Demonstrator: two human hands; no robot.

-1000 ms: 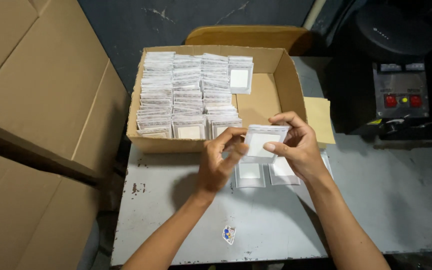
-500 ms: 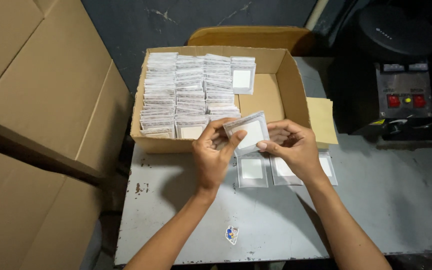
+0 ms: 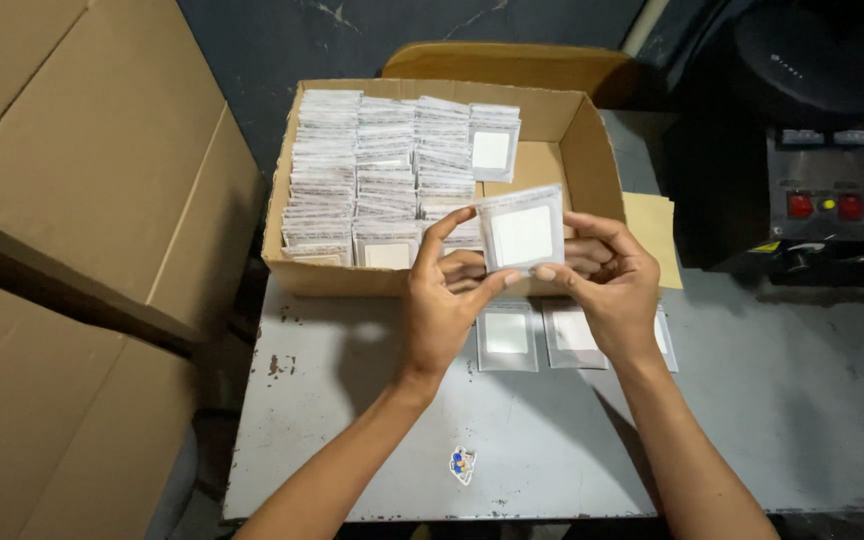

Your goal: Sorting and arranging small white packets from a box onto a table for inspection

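Both hands hold up a small stack of clear square packets, each with a white pad inside. My left hand grips its left edge and lower corner. My right hand pinches the right side from behind. The stack stands upright just above the front wall of an open cardboard box. Inside the box, rows of the same packets fill the left and middle. More packets lie flat on the grey table under my hands.
Large cardboard cartons rise at the left. A black machine with red buttons stands at the right. A tan envelope lies beside the box. A small sticker marks the table front. A wooden chair back shows behind the box.
The packet stack has been raised and turned from lying tilted to standing upright, facing me, and moved toward the box's front wall. Both hands shifted with it.
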